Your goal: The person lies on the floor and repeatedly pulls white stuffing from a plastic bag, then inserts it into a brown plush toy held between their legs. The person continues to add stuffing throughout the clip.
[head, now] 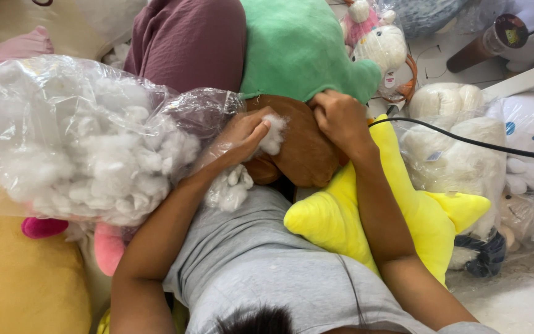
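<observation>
Pinching white fluff [273, 137] w/ my left hand [245, 139] at the brown plush toy [301, 154]. My right hand [340, 117] grips its edge, fingers curled tight.

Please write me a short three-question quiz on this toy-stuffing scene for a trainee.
1. True or false: the left hand holds a tuft of white stuffing at the brown plush toy.
2. Which toy lies under the right forearm? A) a blue cube B) the yellow star cushion C) a red ball
3. Fill in: the loose white filling sits in a clear plastic ____ on the left.

Key
1. True; the right hand grips the brown toy's edge beside the green plush.
2. B
3. bag
</observation>
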